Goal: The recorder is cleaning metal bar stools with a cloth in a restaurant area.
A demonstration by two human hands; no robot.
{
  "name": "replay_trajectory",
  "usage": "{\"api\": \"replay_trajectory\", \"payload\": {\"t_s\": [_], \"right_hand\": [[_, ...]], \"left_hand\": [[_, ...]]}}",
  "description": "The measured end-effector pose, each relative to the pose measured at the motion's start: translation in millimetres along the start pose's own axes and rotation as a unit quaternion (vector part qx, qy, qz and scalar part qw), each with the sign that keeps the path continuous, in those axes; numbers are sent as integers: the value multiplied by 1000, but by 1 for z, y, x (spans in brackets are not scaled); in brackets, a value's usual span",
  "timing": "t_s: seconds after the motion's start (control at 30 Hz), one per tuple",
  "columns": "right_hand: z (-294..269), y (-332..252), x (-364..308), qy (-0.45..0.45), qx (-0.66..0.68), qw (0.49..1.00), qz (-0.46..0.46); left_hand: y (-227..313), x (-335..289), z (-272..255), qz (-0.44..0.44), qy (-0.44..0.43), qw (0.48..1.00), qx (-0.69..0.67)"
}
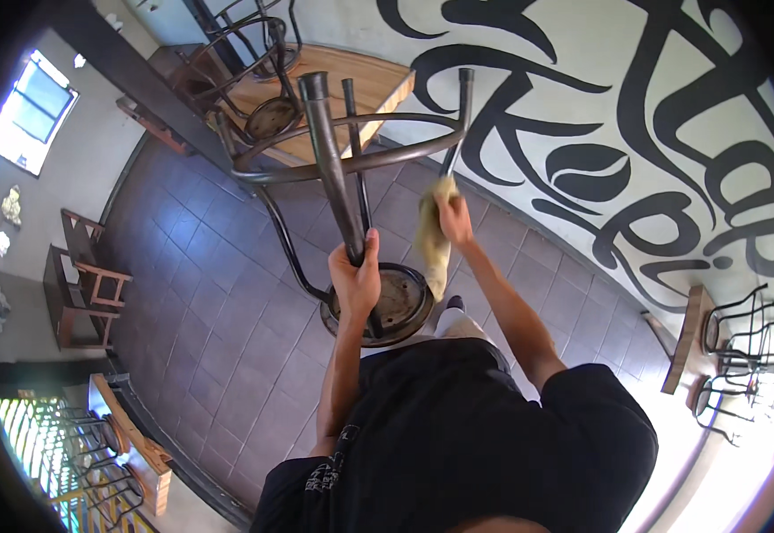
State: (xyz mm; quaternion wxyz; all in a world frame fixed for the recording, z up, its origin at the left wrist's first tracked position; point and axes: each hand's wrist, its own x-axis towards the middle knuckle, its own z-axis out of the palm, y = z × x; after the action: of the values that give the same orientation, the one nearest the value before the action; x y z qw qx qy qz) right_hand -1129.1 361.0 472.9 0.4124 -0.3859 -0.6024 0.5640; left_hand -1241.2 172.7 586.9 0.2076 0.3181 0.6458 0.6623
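An upturned metal stool point(391, 163) is in front of me, its legs pointing up and its round seat point(402, 298) low near my body. My left hand point(356, 277) is wrapped round one thick leg close to the seat. In my right hand point(454, 216) is a yellowish cloth point(429, 235), closed round the far right leg below the ring. The cloth's loose end hangs down toward the seat's edge.
Beyond the stool stands a wooden table point(387, 84) with another upturned stool point(271, 115) on it. A wall with large black lettering point(587, 173) runs along the right. More stools on a table point(694, 346) stand far right; wooden benches point(94, 289) line the left over dark floor tiles point(218, 293).
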Motion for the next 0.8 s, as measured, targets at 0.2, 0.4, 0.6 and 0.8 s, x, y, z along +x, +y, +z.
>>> {"api": "replay_trajectory", "payload": {"t_s": [0.2,0.4,0.6,0.8], "right_hand": [[-19,-65,53,121,78,988,-55],[-70,43,-59,35,-151,973,168],[-87,62,-77,65,-89,992,54],[-94,-47,33,139,40,984,103]], "left_hand": [[-2,8,25,-56,1,998,-35],[14,6,49,-108,-25,987,-120],[-1,-3,70,-94,-72,992,-51],[-2,-5,79,-77,-58,995,-21]]}}
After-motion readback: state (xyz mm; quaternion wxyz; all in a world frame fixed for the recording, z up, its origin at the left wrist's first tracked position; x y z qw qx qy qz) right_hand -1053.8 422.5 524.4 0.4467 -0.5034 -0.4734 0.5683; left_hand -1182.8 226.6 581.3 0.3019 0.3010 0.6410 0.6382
